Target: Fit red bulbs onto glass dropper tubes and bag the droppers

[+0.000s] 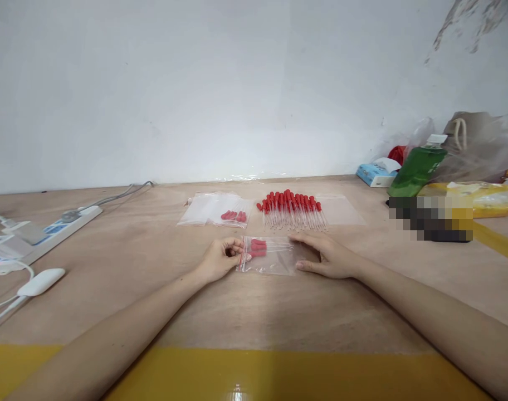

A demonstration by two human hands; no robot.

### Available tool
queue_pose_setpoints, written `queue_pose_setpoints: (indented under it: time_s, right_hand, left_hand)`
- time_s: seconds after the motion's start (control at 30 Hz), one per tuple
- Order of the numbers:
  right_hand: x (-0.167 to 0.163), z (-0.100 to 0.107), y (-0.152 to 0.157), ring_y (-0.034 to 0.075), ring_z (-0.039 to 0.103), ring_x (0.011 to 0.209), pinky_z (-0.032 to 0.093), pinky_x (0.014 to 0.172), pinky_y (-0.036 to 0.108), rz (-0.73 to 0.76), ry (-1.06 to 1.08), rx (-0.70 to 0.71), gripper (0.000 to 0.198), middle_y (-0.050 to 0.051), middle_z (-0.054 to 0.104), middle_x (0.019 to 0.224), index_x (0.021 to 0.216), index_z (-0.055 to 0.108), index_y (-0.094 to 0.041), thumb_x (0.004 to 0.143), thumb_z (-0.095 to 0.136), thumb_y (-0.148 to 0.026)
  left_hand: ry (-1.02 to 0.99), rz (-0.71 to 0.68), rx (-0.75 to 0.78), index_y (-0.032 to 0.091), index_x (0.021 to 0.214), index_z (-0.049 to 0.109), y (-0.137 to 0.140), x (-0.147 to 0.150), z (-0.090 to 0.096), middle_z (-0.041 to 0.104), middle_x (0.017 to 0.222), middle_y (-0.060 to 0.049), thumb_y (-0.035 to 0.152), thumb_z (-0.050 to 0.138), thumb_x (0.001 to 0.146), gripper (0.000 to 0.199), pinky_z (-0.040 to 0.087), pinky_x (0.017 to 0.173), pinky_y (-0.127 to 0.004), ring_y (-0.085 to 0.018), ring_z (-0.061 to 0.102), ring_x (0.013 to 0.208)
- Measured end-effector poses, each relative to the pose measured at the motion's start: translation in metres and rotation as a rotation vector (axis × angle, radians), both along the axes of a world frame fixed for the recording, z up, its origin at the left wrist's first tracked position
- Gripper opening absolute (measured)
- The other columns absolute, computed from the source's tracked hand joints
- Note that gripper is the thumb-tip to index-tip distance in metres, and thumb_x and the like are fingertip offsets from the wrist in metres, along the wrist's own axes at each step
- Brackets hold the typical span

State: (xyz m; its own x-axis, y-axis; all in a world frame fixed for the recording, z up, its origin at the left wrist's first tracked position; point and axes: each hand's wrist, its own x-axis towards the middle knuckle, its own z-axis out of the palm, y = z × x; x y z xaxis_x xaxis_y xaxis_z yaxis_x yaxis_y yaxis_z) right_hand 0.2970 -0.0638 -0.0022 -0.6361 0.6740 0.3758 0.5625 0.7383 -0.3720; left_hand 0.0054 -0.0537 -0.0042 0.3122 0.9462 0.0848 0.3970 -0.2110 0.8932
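Note:
A clear zip bag [279,263] with a red strip at its left end lies on the table before me. Inside are a few droppers [258,248] with red bulbs, their clear stems pointing right. My left hand [223,259] pinches the bag's zip end between thumb and fingers. At the bag's right end is my right hand [327,256], thumb and fingers apart, the fingertips at the bag's edge. Just behind, a row of loose red-bulbed droppers [289,209] lies with stems toward me. Left of them, more bags [204,210] are stacked, the top one holding several droppers.
A flat clear bag [340,210] lies right of the dropper row. Farther right are a tissue pack [377,172], a green bottle [419,167], a blurred-out dark object and plastic bags. A power strip [66,231] with cables and a white device [42,282] sit on the left.

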Motion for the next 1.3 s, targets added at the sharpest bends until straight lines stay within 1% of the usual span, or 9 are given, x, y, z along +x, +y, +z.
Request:
queue_pose_setpoints:
  time_s: [0.13, 0.27, 0.4, 0.53, 0.6, 0.73, 0.87, 1.1, 1.3]
  right_hand:
    - [-0.001, -0.001, 0.000, 0.025, 0.048, 0.109, 0.039, 0.091, 0.043, 0.007, -0.014, 0.013, 0.056, 0.012, 0.052, 0.120, 0.124, 0.044, -0.019, 0.077, 0.054, -0.047]
    - [-0.002, -0.001, 0.000, 0.025, 0.048, 0.109, 0.039, 0.091, 0.043, 0.002, -0.017, 0.009, 0.056, 0.012, 0.051, 0.120, 0.124, 0.043, -0.019, 0.077, 0.053, -0.047]
    - [-0.002, 0.000, -0.001, 0.026, 0.048, 0.109, 0.039, 0.090, 0.044, 0.001, -0.009, 0.003, 0.056, 0.012, 0.051, 0.120, 0.124, 0.043, -0.020, 0.077, 0.052, -0.048]
    - [-0.002, -0.001, 0.000, 0.026, 0.048, 0.109, 0.038, 0.090, 0.044, -0.001, -0.010, 0.002, 0.056, 0.012, 0.051, 0.120, 0.124, 0.044, -0.020, 0.077, 0.052, -0.049]
    - [-0.002, -0.002, 0.000, 0.026, 0.048, 0.109, 0.038, 0.091, 0.044, -0.004, -0.020, 0.004, 0.056, 0.012, 0.051, 0.120, 0.124, 0.044, -0.020, 0.077, 0.052, -0.049]
    - [-0.003, -0.001, 0.000, 0.025, 0.046, 0.111, 0.037, 0.092, 0.042, -0.010, -0.038, 0.002, 0.056, 0.012, 0.050, 0.122, 0.124, 0.044, -0.019, 0.077, 0.052, -0.048]
    - [-0.002, -0.001, 0.000, 0.025, 0.046, 0.111, 0.037, 0.092, 0.043, -0.001, -0.041, 0.002, 0.057, 0.013, 0.050, 0.122, 0.125, 0.043, -0.018, 0.078, 0.051, -0.048]
    - [-0.002, -0.002, 0.001, 0.026, 0.046, 0.111, 0.037, 0.092, 0.045, 0.005, -0.027, 0.005, 0.057, 0.013, 0.050, 0.122, 0.125, 0.043, -0.019, 0.077, 0.052, -0.049]
    - [-0.002, -0.002, 0.001, 0.026, 0.046, 0.111, 0.037, 0.091, 0.044, 0.016, -0.010, 0.005, 0.056, 0.013, 0.050, 0.122, 0.125, 0.043, -0.020, 0.077, 0.052, -0.049]
  left_hand:
    - [0.122, 0.057, 0.096, 0.014, 0.076, 0.064, 0.003, 0.005, -0.003, 0.060, 0.061, 0.001, 0.043, 0.067, 0.062, 0.033, 0.031, 0.043, -0.018, -0.007, 0.044, 0.047]
    - [0.093, 0.069, 0.088, 0.014, 0.075, 0.063, 0.004, 0.003, -0.001, 0.060, 0.059, 0.001, 0.041, 0.066, 0.062, 0.030, 0.031, 0.044, -0.019, -0.007, 0.044, 0.046]
    - [-0.013, 0.099, 0.103, 0.014, 0.076, 0.059, 0.016, -0.002, 0.014, 0.060, 0.063, 0.000, 0.033, 0.064, 0.063, 0.023, 0.040, 0.055, -0.022, -0.010, 0.052, 0.054]
    - [0.097, 0.175, 0.183, 0.015, 0.072, 0.057, 0.046, 0.011, 0.030, 0.060, 0.068, -0.001, 0.028, 0.063, 0.064, 0.016, 0.042, 0.060, -0.023, -0.011, 0.054, 0.061]
    - [0.185, 0.178, 0.141, 0.015, 0.071, 0.057, 0.066, 0.026, 0.035, 0.060, 0.067, 0.000, 0.024, 0.067, 0.060, 0.017, 0.042, 0.059, -0.022, -0.012, 0.055, 0.061]
    - [0.229, 0.190, 0.021, 0.015, 0.081, 0.054, 0.103, 0.062, 0.039, 0.059, 0.059, 0.001, 0.020, 0.073, 0.054, 0.034, 0.042, 0.050, -0.023, -0.013, 0.055, 0.050]
    - [0.231, 0.210, -0.114, 0.011, 0.086, 0.050, 0.120, 0.085, 0.044, 0.057, 0.052, 0.001, 0.011, 0.074, 0.050, 0.043, 0.044, 0.047, -0.025, -0.013, 0.054, 0.043]
    - [0.112, 0.239, -0.217, 0.008, 0.102, 0.045, 0.118, 0.084, 0.053, 0.054, 0.051, 0.003, 0.001, 0.069, 0.053, 0.055, 0.047, 0.048, -0.029, -0.013, 0.053, 0.040]
    - [-0.139, 0.185, -0.106, 0.019, 0.119, 0.034, 0.079, 0.038, 0.068, 0.051, 0.066, 0.005, 0.009, 0.064, 0.065, 0.063, 0.051, 0.063, -0.030, -0.011, 0.061, 0.057]
